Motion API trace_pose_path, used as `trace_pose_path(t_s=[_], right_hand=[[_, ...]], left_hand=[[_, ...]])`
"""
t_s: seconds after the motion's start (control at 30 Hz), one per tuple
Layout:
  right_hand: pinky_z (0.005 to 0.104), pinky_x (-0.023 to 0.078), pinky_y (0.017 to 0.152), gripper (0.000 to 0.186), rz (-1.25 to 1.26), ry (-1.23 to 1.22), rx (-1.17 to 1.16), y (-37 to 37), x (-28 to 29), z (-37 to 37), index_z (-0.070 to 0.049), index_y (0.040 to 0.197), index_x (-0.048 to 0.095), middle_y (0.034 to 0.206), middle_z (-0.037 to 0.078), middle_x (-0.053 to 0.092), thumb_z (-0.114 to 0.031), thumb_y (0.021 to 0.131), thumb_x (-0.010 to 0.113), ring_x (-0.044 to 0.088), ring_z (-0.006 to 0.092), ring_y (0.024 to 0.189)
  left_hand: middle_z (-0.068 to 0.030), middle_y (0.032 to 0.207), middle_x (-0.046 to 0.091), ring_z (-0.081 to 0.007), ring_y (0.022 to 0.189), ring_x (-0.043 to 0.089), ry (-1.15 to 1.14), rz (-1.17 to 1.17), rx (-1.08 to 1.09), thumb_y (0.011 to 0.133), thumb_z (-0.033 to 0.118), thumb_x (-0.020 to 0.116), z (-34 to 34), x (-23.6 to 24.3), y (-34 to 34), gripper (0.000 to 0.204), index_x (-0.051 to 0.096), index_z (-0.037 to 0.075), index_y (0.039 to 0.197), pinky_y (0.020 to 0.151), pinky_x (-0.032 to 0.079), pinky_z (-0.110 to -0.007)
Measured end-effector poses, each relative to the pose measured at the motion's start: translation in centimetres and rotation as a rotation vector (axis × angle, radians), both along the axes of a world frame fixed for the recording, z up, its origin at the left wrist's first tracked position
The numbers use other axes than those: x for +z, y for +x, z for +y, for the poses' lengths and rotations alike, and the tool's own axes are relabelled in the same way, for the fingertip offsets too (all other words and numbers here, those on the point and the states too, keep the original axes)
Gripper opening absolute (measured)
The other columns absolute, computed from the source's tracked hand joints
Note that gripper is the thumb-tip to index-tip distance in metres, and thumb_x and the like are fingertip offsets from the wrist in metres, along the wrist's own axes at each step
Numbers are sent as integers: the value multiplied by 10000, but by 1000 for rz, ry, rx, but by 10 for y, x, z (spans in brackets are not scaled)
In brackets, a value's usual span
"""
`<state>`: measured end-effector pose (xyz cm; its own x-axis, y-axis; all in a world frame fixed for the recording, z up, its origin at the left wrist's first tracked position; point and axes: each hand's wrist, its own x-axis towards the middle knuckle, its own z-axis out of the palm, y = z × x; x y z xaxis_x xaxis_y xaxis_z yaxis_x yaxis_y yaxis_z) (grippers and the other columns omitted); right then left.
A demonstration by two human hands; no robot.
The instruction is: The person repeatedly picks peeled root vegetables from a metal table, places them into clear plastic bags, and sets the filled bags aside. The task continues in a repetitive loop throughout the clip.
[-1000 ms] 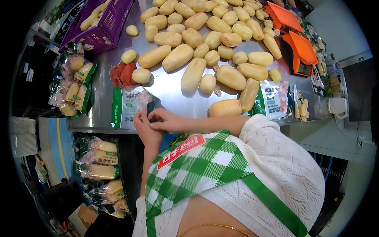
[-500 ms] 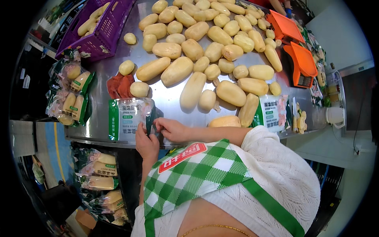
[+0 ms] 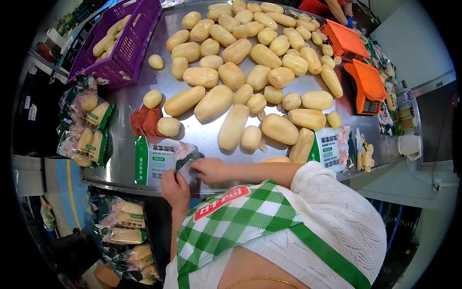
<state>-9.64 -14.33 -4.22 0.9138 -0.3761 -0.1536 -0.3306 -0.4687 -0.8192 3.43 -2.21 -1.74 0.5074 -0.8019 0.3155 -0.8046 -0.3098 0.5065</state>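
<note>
A flat green-and-white plastic bag point(image 3: 156, 161) lies near the table's front edge, to the left. At its right end, my left hand point(image 3: 175, 189) pinches the lower edge between thumb and fingers. My right hand point(image 3: 211, 170) grips the same end a little higher, its fingertips closed on the film. The bag looks flat, with no bulge inside. Behind it are a reddish-brown cloth point(image 3: 145, 121) and a short piece of peeled lotus root point(image 3: 169, 126). Many more lotus roots point(image 3: 214, 103) cover the middle and far side of the metal table point(image 3: 197, 137).
A purple crate point(image 3: 120, 53) holding lotus roots stands far left, with filled bags point(image 3: 89, 123) nearer. More filled bags point(image 3: 127, 233) sit below the table edge. At right are another bag point(image 3: 331, 149), a knife point(image 3: 358, 149) and orange scales point(image 3: 368, 86). A blue-gloved person point(image 3: 347, 20) is beyond.
The view has shifted slightly, so the bag and table edge appear lower. Between my hands, the bag's right end now shows paler and more spread. Both hands stay on it.
</note>
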Motion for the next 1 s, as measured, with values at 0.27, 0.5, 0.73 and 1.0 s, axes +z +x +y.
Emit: trace_pose_path(t_s=[0.27,0.5,0.73,1.0], right_hand=[[431,488,809,293,-75,4,30,-29,15,-31,-43,1083,601,1023,157,628,-177,824,633,610,344,939],[426,497,814,250,-205,-140,-492,-120,41,-63,-17,1050,625,988,175,653,-145,841,576,623,347,919],[390,503,762,185,-218,-485,-935,-247,37,-103,-24,995,642,935,155,648,-126,849,591,628,324,861],[401,489,858,254,-13,-439,-1112,-348,36,-119,-36,1052,648,1050,188,642,-176,859,559,614,347,979]], left_hand=[[-146,868,548,-325,770,560,-7,89,-3,828,44,568,4,-11,3,117,571,-4,935,688,457,-388],[-166,921,589,-355,856,579,-35,23,-33,835,48,568,8,-9,5,132,593,-14,948,766,467,-406],[-174,904,609,-357,843,594,-6,-33,-11,855,80,567,6,-2,0,144,603,-18,955,762,474,-412],[-161,904,630,-315,828,615,51,-36,80,834,61,570,4,-5,-3,162,612,-18,969,763,491,-379]])
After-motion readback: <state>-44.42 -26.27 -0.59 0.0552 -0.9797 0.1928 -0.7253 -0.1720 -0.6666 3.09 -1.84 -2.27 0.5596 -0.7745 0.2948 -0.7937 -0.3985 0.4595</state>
